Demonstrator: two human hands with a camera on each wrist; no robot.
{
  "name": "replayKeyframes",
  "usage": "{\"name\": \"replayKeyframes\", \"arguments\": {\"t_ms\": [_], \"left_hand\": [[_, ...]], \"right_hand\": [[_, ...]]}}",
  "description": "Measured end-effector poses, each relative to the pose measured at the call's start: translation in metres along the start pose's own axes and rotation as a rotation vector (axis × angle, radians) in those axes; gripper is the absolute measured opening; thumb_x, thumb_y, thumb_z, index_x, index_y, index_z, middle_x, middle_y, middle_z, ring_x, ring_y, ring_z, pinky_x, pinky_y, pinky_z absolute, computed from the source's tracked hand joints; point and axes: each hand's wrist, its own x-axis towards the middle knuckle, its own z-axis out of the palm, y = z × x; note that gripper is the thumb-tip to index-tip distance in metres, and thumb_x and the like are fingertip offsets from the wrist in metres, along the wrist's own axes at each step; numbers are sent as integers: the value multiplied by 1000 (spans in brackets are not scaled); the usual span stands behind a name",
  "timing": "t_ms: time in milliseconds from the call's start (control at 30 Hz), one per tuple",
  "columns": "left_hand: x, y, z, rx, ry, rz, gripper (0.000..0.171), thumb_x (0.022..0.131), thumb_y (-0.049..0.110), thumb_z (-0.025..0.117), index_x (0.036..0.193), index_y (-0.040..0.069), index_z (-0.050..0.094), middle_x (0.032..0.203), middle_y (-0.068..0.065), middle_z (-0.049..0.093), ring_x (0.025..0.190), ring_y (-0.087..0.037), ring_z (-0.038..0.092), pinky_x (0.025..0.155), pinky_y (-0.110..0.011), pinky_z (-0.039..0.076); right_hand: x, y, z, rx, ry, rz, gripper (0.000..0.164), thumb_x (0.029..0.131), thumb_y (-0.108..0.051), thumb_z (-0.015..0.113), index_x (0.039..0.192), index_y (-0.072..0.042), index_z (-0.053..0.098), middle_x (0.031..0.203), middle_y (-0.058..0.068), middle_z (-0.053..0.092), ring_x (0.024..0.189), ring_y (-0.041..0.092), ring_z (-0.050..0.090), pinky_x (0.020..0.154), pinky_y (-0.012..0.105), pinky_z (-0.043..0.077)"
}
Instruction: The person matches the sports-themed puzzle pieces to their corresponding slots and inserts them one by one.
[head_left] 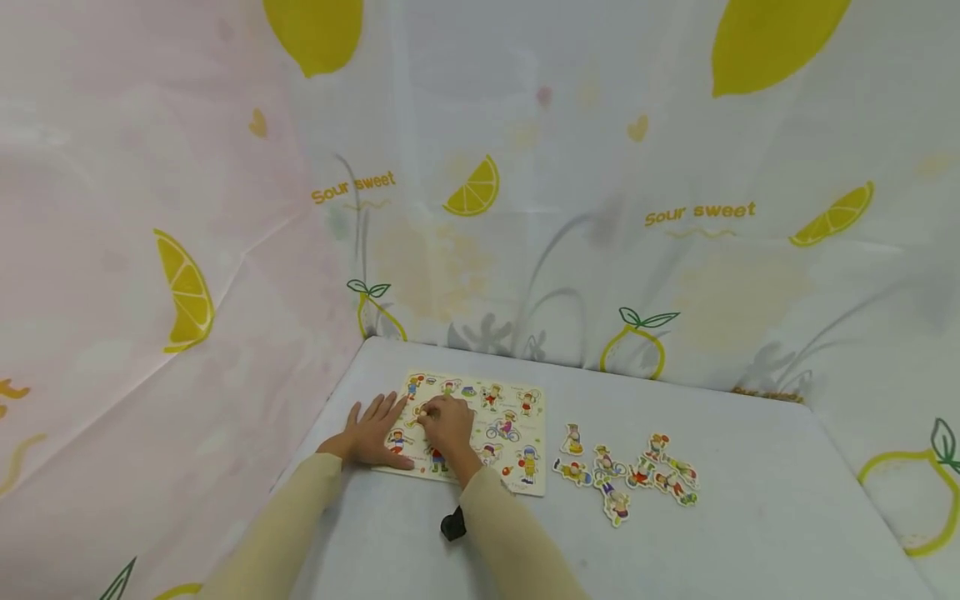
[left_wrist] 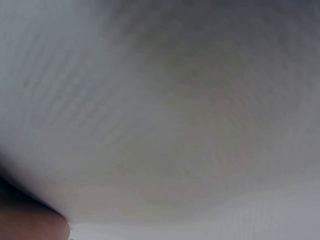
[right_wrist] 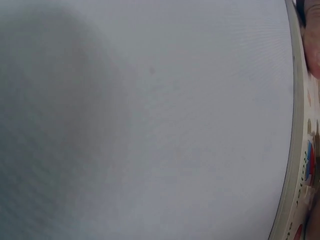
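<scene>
A cream puzzle board (head_left: 534, 450) printed with small sporty figures lies on the white table in the head view. My left hand (head_left: 372, 435) rests over its left edge with the fingers spread. Above the board's left half, my right hand (head_left: 450, 427) pinches a small puzzle piece (head_left: 415, 417), mostly covered by the fingertips. Figures sit around the hand, among them one on a bicycle (head_left: 503, 427). In the right wrist view the board's edge (right_wrist: 296, 125) runs down the right side, with part of a finger (right_wrist: 312, 45) by it. The left wrist view is mostly blurred.
Several loose figure-shaped puzzle pieces (head_left: 617, 503) lie in a group on the table (head_left: 750, 500), right of the board. A small black object (head_left: 453, 525) shows beside the right sleeve. Lemon-printed cloth (head_left: 570, 250) hangs behind and along the sides.
</scene>
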Motion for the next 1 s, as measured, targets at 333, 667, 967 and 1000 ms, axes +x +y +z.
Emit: {"name": "replayKeyframes", "arguments": {"t_ms": [333, 667, 967, 1000], "left_hand": [[13, 2, 2, 17, 7, 21, 137, 60, 87, 66, 160, 13, 9, 167, -17, 4, 152, -42, 4, 114, -70, -2], [6, 2, 1, 11, 11, 46, 135, 62, 87, 65, 160, 11, 11, 166, -21, 7, 151, -45, 5, 112, -72, -3], [-10, 6, -8, -28, 26, 46, 130, 65, 80, 69, 158, 7, 14, 163, -27, 10, 148, -50, 7, 110, -75, -4], [-9, 7, -7, -25, 26, 40, 131, 65, 80, 70, 158, 7, 15, 163, -26, 11, 149, -49, 8, 110, -75, -3]], "right_hand": [[7, 8, -9, -5, -62, 25, 10, 85, -31, 77, 90, -23, 77, 109, -8, 73, 112, 26, 61, 98, 51, 42], [1, 5, -38, -312, -285, -180, 47, 94, -43, 64, 135, -21, 60, 146, 1, 52, 132, 22, 53, 104, 48, 46], [9, 26, -81, -382, -222, -232, 86, 94, -64, 49, 160, -32, 4, 167, 10, -8, 149, 32, 24, 119, 52, 25], [9, 31, -88, -403, -220, -234, 87, 94, -65, 48, 160, -33, 2, 167, 10, -10, 150, 32, 23, 119, 52, 24]]}}
